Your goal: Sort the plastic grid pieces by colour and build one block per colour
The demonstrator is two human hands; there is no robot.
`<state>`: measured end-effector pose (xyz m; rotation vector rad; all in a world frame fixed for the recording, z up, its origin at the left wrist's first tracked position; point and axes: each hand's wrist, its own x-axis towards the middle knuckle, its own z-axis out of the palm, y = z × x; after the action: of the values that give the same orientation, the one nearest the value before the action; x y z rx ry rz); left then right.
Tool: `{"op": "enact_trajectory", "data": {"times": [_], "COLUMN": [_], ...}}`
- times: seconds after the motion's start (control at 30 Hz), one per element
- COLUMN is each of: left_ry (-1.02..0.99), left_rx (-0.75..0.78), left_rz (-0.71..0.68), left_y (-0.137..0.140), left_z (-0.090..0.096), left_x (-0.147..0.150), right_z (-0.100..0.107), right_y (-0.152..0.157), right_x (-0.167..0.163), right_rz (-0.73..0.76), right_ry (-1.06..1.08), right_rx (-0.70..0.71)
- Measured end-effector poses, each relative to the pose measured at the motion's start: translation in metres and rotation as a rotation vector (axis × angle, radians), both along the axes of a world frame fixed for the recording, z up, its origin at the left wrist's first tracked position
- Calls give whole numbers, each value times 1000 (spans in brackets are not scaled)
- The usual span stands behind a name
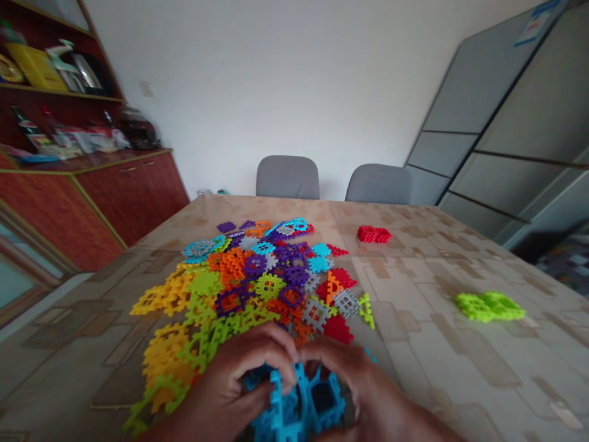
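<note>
1. Blue toy pieces (301,402) fill the hands at the bottom center of the frame, several of them stood on edge and fitted or pressed close together; exactly how they join cannot be told.
2. The left hand (251,371) pinches an upright blue piece between thumb and fingertips.
3. The right hand (356,374) curls over the blue pieces from the other side, fingers bent at their top edge; its thumb is hard to make out. The two hands meet at the fingertips.
4. Just beyond the knuckles, a loose pile (269,285) of notched plastic pieces in purple, orange, green, gray, red and blue spreads across the center, with yellow pieces (168,353) along its left side.
5. Apart from the pile, a red stack (374,234) sits right of center and a green stack (490,306) lies nearer the right edge, both on the patterned table (405,276).
6. Two gray chairs (288,177) stand at the table's far edge, before a white wall (294,80).
7. A kettle (87,70) stands on a shelf, upper left; gray doors (460,98) line the upper right.
</note>
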<state>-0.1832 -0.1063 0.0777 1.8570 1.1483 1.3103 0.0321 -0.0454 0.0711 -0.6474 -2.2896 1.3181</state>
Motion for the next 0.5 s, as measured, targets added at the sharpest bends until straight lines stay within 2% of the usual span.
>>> {"op": "enact_trajectory", "data": {"times": [0.23,0.37,0.5], "left_ry": [153,388,608], "left_rx": [116,169,270], "left_rz": [26,89,134], "left_y": [-7,-17,-28], "left_z": [-8,-16,-14], "left_x": [1,-3,2], "right_z": [-1,-8,-14], "right_y": [-1,0,-2], "right_x": [1,1,-2], "right_rz": [4,-26,-27], "right_ry": [4,21,-64], "right_rx": [136,150,132]}}
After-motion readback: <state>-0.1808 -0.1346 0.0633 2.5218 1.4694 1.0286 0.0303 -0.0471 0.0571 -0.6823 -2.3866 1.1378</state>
